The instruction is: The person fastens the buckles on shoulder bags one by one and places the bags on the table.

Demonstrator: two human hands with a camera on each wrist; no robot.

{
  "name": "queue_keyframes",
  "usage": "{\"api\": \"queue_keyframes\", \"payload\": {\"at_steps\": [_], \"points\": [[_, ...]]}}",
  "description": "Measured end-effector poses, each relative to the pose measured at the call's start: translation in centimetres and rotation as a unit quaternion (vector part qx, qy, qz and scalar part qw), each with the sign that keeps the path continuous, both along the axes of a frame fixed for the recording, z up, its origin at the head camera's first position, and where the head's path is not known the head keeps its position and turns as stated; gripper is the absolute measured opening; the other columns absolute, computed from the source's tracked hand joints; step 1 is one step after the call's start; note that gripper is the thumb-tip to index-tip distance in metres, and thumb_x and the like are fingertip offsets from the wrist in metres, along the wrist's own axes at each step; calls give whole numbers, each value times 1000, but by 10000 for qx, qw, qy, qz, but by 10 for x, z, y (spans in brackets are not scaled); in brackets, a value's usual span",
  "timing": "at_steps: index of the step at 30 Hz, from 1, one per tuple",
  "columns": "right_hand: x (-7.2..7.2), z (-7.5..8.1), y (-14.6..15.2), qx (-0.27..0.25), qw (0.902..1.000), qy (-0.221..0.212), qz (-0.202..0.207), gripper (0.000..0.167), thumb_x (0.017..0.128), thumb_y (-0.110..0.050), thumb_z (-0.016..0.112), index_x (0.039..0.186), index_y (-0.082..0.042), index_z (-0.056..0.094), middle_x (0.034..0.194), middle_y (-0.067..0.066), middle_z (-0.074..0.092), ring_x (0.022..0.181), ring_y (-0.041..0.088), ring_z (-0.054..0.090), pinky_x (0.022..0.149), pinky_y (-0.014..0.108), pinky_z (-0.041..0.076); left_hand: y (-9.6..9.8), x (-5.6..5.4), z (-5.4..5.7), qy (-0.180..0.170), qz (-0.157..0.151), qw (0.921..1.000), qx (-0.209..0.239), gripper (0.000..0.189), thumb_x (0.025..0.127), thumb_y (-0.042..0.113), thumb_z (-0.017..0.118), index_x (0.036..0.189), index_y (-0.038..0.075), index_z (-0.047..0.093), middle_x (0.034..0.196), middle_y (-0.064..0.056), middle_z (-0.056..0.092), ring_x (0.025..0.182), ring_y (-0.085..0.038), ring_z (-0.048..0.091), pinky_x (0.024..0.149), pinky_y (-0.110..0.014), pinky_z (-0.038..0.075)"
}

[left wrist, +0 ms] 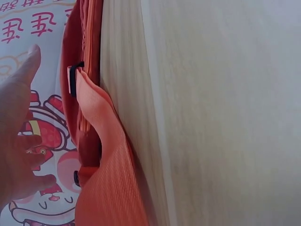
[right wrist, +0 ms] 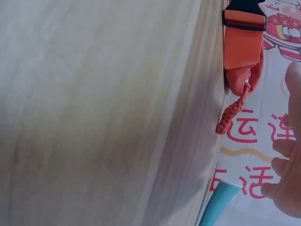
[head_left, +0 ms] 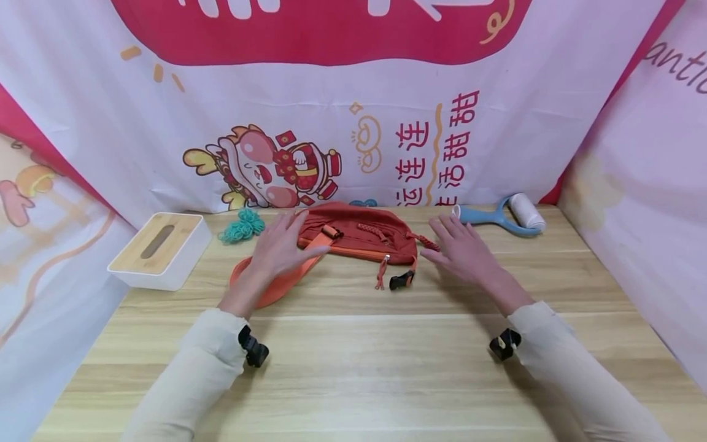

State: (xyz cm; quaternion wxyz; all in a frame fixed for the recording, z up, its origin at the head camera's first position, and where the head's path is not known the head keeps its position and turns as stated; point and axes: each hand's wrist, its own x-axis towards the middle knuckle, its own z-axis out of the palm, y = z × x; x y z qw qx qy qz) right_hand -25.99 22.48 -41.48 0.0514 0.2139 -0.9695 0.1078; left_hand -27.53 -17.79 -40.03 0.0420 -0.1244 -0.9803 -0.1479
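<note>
A rust-red waist bag (head_left: 361, 230) lies on the wooden table near the back, with an orange strap (head_left: 287, 282) looping out on its left and a black buckle (head_left: 401, 280) at its right end. My left hand (head_left: 282, 245) is spread over the bag's left end and strap; in the left wrist view its fingers stand apart from the fabric. Beyond the bag's right end hovers my right hand (head_left: 461, 252), fingers extended, close to a braided cord pull (right wrist: 230, 115). Neither hand holds anything.
On the left stands a white tissue box (head_left: 160, 248) with a wooden lid. A bundle of teal yarn (head_left: 243, 226) lies between it and the bag. At the back right is a blue-handled lint roller (head_left: 502, 215). Printed cloth (head_left: 309, 92) hangs behind the table (head_left: 353, 368).
</note>
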Motion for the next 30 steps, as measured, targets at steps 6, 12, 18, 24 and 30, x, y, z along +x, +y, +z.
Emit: {"api": "queue_keyframes", "payload": {"at_steps": [6,12,18,24,30], "points": [[1,-3,-3,-244,9995,-111,194,74,104,-50,51,157,-2,33,164,24,22,151,43,13,120,62,11,9,-4,-1,97,-80,9997,229,103,84,76,63,159,12,33,161,-15,32,146,-39,28,114,-64,26],[2,-4,-6,-469,9977,-257,407,77,103,-52,51,159,-4,30,164,23,21,152,42,13,121,57,14,15,-10,-2,161,19,9987,481,93,87,70,64,157,13,39,160,-12,35,145,-35,32,114,-59,32],[3,-2,-9,-849,9942,-480,463,75,103,-49,54,160,-6,30,165,17,22,151,39,21,120,55,19,20,-15,-2,168,0,9982,574,94,86,71,65,157,16,40,158,-12,38,143,-35,36,112,-59,34],[4,1,-10,-1228,9882,-724,551,72,103,-46,56,159,-9,32,165,15,25,150,38,23,120,56,20,25,-18,-2,20,-11,9969,783,91,86,65,70,156,14,40,157,-12,39,143,-36,35,113,-58,33],[6,3,-9,-1674,9751,-1213,808,69,102,-47,58,158,-12,37,165,14,25,150,38,24,119,59,20,28,-23,-7,-219,-16,9956,908,93,86,60,74,155,9,40,157,-14,40,145,-35,33,117,-54,29]]}}
